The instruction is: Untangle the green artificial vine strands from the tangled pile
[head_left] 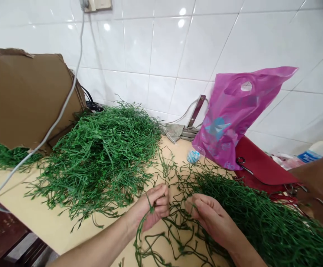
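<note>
The artificial vine strands (182,222) lay tangled on the worktop (52,226). Your left grip (153,204) closed around one strand; your right grip (208,218) curled just beside them, its hold impossible to tell, near the heaped green pile (100,155).

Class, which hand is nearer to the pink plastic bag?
The right hand is nearer, just below the pink plastic bag. The left hand is farther off, below the bag and well to its left.
</note>
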A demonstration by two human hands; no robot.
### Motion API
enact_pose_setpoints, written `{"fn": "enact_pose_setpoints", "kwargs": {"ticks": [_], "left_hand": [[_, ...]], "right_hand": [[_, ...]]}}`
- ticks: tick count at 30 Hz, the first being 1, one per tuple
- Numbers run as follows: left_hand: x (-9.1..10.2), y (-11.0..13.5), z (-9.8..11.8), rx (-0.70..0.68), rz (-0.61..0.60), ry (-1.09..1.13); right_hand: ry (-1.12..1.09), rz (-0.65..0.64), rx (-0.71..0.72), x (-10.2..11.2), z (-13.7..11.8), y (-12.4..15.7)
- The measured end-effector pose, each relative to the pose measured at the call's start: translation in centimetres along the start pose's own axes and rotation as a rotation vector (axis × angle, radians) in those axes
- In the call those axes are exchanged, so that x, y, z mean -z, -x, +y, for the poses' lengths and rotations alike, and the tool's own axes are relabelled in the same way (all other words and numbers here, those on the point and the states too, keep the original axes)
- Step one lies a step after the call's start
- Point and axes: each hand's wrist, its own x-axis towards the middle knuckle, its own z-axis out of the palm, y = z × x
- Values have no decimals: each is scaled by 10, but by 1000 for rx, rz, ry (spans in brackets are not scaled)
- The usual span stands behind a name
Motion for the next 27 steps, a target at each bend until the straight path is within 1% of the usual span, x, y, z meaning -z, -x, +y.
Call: {"fn": "enact_pose_setpoints", "kwargs": {"ticks": [3, 4, 6, 8, 10, 11, 12, 13, 14, 15, 16, 18, 19, 21, 23, 25, 26, 27], "left_hand": [[0, -4, -3, -70, 110, -47], [-1, -4, -3, -80, 156, -91], [-3, -1, 0, -90, 231, -253], [-7, 6, 4, -105, 269, -514], [-14, 19, 12, -158, 314, -865], [-18, 26, 16, -220, 356, -1060], [-24, 33, 20, -318, 421, -1236], [-30, 40, 23, -428, 476, -1363], [-37, 45, 26, -508, 471, -1449], [-43, 48, 28, -559, 425, -1498], [-49, 49, 28, -572, 358, -1521], [-56, 43, 25, -535, 227, -1532], [-58, 38, 23, -508, 187, -1539], [-55, 26, 19, -475, 141, -1564], [-49, 17, 17, -471, 117, -1561], [-41, 15, 18, -447, 85, -1472], [-38, 16, 19, -385, 44, -1382], [-36, 19, 20, -278, -16, -1256]], "right_hand": [[38, 159, 29, -10, -9, -4], [70, 203, 38, -13, -11, -4], [152, 259, 37, -17, -14, -3], [223, 298, 33, -19, -15, 0], [281, 320, 47, -19, -14, 2], [300, 331, 64, -19, -13, 3], [312, 337, 81, -20, -13, 4], [319, 338, 96, -21, -12, 4], [323, 328, 111, -23, -11, 4], [327, 311, 126, -25, -11, 4], [331, 289, 142, -27, -10, 4], [338, 242, 172, -32, -8, 4], [351, 226, 187, -33, -6, 4], [413, 226, 213, -36, -4, 4], [516, 256, 239, -37, -4, 3], [601, 277, 248, -38, -7, 4], [612, 268, 239, -38, -10, 5], [589, 237, 219, -38, -13, 6]]}}
